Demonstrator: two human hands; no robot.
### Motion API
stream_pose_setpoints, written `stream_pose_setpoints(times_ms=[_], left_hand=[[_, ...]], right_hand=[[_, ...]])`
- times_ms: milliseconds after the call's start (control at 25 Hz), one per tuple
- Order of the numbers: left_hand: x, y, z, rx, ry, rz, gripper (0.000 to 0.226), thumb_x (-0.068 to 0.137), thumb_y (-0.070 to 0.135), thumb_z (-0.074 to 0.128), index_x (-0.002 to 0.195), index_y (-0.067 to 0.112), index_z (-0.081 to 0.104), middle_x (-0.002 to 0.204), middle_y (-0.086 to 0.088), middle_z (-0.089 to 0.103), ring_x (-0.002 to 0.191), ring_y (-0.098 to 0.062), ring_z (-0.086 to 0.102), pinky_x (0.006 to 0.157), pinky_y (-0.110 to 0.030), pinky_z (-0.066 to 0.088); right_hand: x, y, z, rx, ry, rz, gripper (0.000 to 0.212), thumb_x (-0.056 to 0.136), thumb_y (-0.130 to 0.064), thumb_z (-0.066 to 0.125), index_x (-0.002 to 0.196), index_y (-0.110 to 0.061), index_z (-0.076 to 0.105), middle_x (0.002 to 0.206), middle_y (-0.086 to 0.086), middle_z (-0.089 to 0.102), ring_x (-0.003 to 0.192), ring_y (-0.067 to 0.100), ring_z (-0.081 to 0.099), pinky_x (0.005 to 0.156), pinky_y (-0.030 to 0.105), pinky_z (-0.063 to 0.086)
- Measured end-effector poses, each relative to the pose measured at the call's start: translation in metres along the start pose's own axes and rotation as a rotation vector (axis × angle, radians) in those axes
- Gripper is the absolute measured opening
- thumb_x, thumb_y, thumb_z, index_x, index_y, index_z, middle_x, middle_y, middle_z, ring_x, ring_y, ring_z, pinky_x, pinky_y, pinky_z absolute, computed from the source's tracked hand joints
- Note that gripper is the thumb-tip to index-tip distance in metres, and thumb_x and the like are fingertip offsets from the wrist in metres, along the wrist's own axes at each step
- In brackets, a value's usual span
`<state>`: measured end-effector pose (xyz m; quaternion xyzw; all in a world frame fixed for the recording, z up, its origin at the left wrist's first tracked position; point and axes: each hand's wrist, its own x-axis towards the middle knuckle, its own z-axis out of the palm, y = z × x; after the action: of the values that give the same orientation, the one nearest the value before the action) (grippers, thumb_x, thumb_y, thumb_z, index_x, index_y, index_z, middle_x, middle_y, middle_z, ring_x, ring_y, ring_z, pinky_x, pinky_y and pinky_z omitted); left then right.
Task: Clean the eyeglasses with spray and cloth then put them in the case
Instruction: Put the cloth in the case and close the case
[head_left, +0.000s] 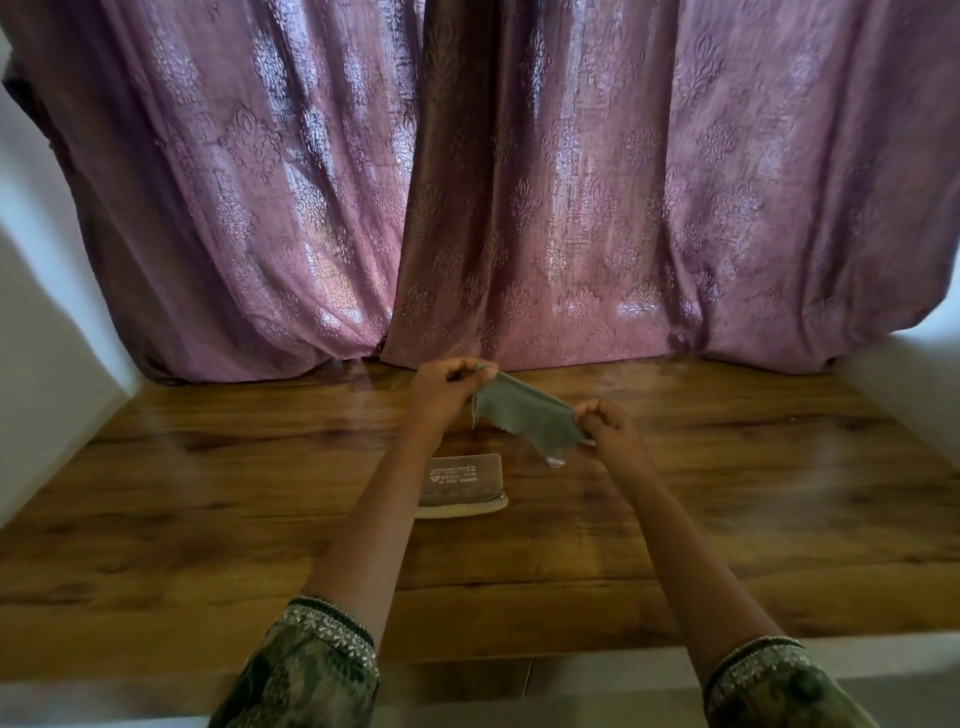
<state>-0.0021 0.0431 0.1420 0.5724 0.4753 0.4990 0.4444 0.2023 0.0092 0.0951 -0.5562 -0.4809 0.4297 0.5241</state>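
Observation:
A grey cloth (519, 413) with a pinked edge is stretched in the air between my two hands, over the far middle of the wooden table (208, 509). My left hand (444, 389) pinches its upper left corner. My right hand (610, 423) pinches its lower right end. A small clear rounded piece (556, 461) shows just under the cloth by my right hand; I cannot tell if it is a lens of the eyeglasses. The eyeglass case (462, 483), brown with white print and a cream rim, lies on the table below my left wrist. No spray bottle is in view.
A purple patterned curtain (519, 208) hangs along the table's far edge and rests on it. White walls (47, 338) close in the table on the left and right. The table's front edge runs near my sleeves.

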Motion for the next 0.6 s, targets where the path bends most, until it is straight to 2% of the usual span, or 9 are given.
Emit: stream_pose_setpoints(times_ms=[40,160,320,480,600], left_hand=[[0.000,-0.001,0.000,-0.019,0.009,-0.002,0.007,0.082,0.012,0.067,0.082,0.018,0.070,0.079,-0.003,0.065,0.079,-0.018,0.058,0.074,-0.033,0.048],[0.000,-0.001,-0.002,-0.009,0.061,0.008,0.012,0.085,0.016,0.064,0.077,0.025,0.068,0.077,-0.001,0.064,0.075,-0.013,0.055,0.069,-0.027,0.045],[0.003,-0.004,-0.010,0.016,0.114,-0.008,0.004,0.083,0.016,0.066,0.081,0.018,0.069,0.080,-0.004,0.067,0.081,-0.017,0.061,0.076,-0.032,0.050],[0.000,-0.016,-0.002,-0.099,0.161,-0.209,0.020,0.081,0.012,0.068,0.097,0.000,0.067,0.080,-0.007,0.066,0.075,-0.018,0.062,0.069,-0.028,0.052],[-0.003,-0.030,0.009,-0.081,0.164,-0.320,0.014,0.080,0.013,0.070,0.090,0.003,0.068,0.083,-0.008,0.067,0.078,-0.021,0.064,0.071,-0.031,0.054]], right_hand=[[0.001,0.001,0.000,0.032,-0.019,-0.007,0.018,0.092,-0.002,0.046,0.082,-0.012,0.057,0.081,0.004,0.058,0.078,0.018,0.057,0.068,0.032,0.053],[-0.001,0.000,-0.002,-0.002,-0.120,-0.055,0.013,0.091,-0.004,0.050,0.092,-0.009,0.062,0.081,0.002,0.063,0.069,0.008,0.062,0.061,0.023,0.055],[-0.003,-0.002,-0.006,-0.034,-0.119,-0.065,0.015,0.086,-0.004,0.059,0.076,-0.012,0.067,0.065,-0.009,0.069,0.060,0.002,0.062,0.056,0.017,0.051],[0.000,-0.004,-0.001,0.052,0.019,0.099,0.016,0.085,-0.016,0.064,0.070,-0.010,0.062,0.070,0.008,0.062,0.061,0.014,0.058,0.052,0.020,0.048],[0.002,-0.007,0.010,-0.007,0.064,0.249,0.023,0.083,-0.016,0.066,0.062,-0.011,0.055,0.062,0.011,0.053,0.052,0.016,0.048,0.052,0.024,0.041]])
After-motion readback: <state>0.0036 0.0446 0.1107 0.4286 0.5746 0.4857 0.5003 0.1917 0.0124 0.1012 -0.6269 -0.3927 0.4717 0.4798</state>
